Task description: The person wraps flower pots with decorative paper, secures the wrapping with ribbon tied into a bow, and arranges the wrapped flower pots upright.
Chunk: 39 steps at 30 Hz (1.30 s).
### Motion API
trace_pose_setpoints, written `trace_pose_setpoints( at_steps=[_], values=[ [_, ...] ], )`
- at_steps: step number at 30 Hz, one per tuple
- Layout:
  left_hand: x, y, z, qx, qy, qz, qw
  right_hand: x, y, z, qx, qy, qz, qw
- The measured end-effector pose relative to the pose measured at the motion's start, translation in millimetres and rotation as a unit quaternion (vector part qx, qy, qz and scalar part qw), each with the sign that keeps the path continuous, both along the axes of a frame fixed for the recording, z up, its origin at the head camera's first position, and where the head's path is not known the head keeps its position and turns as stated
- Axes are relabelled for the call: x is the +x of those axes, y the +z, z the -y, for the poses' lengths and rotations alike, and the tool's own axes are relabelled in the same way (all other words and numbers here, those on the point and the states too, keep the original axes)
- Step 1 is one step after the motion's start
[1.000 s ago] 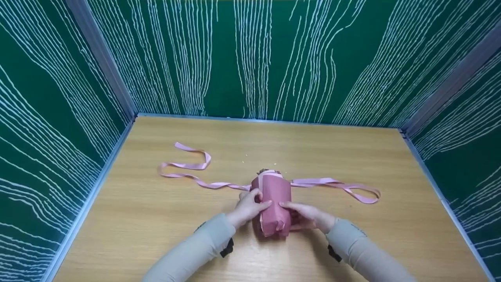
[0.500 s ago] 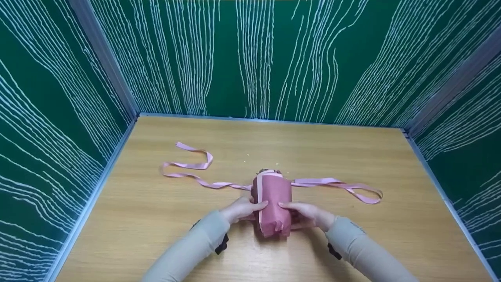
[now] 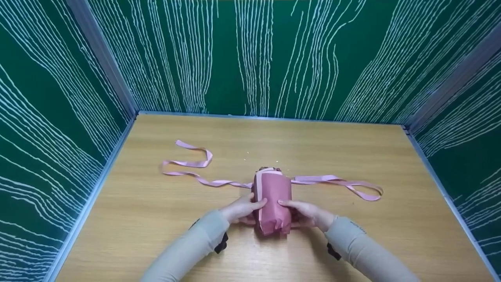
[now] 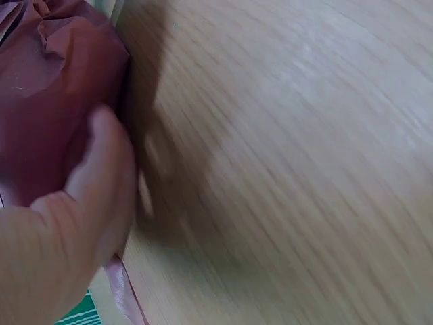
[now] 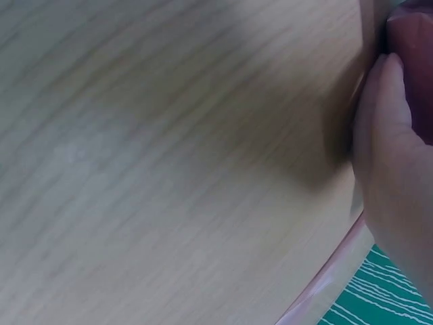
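A bundle wrapped in pink paper lies on the table, its near end crumpled and a paler layer showing along its left edge. Small brownish bits peek out at its far end. My left hand grips its left side, the thumb laid across the top. From the right, my right hand holds the opposite side with its thumb on the paper too. Fingers of both hands are partly hidden beside the bundle. A pink ribbon emerges from the left of the bundle, and a looped ribbon length from the right.
The wooden table has several tiny pale specks beyond the bundle. Green walls with white wavy lines enclose the back and both sides, joined by grey corner posts.
My left hand has shifted down and left along the bundle's side, its thumb straightening over the paper. My right hand and the ribbon stay about where they were.
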<state>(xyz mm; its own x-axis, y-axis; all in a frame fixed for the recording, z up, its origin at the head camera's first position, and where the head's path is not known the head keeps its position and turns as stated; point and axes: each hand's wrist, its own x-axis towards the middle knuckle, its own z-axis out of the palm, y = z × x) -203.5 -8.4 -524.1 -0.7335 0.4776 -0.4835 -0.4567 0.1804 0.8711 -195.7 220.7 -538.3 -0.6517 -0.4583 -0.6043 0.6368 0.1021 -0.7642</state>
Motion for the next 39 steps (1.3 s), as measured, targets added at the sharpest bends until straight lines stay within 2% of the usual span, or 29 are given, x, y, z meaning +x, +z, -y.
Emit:
trace_pose_setpoints(
  at_steps=[6, 8, 11, 12, 14, 17, 19, 22, 25, 29, 34, 36, 39],
  values=[
    [1.1, 8.3, 2, -0.013, -0.008, -0.02, 0.9997, -7.8, -21.2, -6, -0.001, 0.013, -0.035, 0.999],
    [1.0, 16.1, 2, -0.021, -0.013, -0.028, 0.9993, -5.6, -10.8, -5, 0.014, 0.016, -0.055, 0.998],
    [-2.0, 32.2, 1, -0.024, -0.018, -0.043, 0.9986, -3.4, 19.3, -2, 0.02, 0.024, -0.081, 0.996],
    [-3.8, 38.0, 0, -0.02, -0.016, -0.051, 0.9984, -1.8, 34.3, 0, 0.023, 0.02, -0.087, 0.996],
    [-8.5, 48.9, -4, -0.015, -0.01, -0.067, 0.9976, -4.6, 50.5, 2, 0.027, -0.002, -0.097, 0.995],
    [-16.4, 61.8, -10, -0.026, 0.012, -0.088, 0.9957, -14.0, 62.5, 3, 0.034, -0.035, -0.109, 0.993],
    [-22.1, 66.3, -15, -0.041, 0.03, -0.099, 0.9938, -22.3, 60.7, 3, 0.038, -0.064, -0.109, 0.991],
    [-31.3, 64.6, -20, -0.051, 0.059, -0.115, 0.9903, -32.4, 58.0, 5, 0.028, -0.083, -0.105, 0.991],
    [-39.1, 55.7, -24, -0.045, 0.084, -0.132, 0.9866, -43.8, 44.5, 7, 0.02, -0.101, -0.1, 0.99],
    [-45.9, 40.4, -28, -0.051, 0.113, -0.143, 0.9819, -60.1, 14.1, 6, 0.02, -0.109, -0.104, 0.988],
    [-50.1, 26.1, -31, -0.057, 0.141, -0.139, 0.9785, -76.1, -19.6, 6, 0.019, -0.133, -0.083, 0.987],
    [-51.2, 23.0, -32, -0.053, 0.146, -0.136, 0.9784, -78.8, -24.1, 7, 0.026, -0.14, -0.08, 0.987],
    [-51.9, 20.5, -34, -0.051, 0.149, -0.129, 0.9791, -79.1, -22.3, 6, 0.039, -0.136, -0.079, 0.987]
  ],
)
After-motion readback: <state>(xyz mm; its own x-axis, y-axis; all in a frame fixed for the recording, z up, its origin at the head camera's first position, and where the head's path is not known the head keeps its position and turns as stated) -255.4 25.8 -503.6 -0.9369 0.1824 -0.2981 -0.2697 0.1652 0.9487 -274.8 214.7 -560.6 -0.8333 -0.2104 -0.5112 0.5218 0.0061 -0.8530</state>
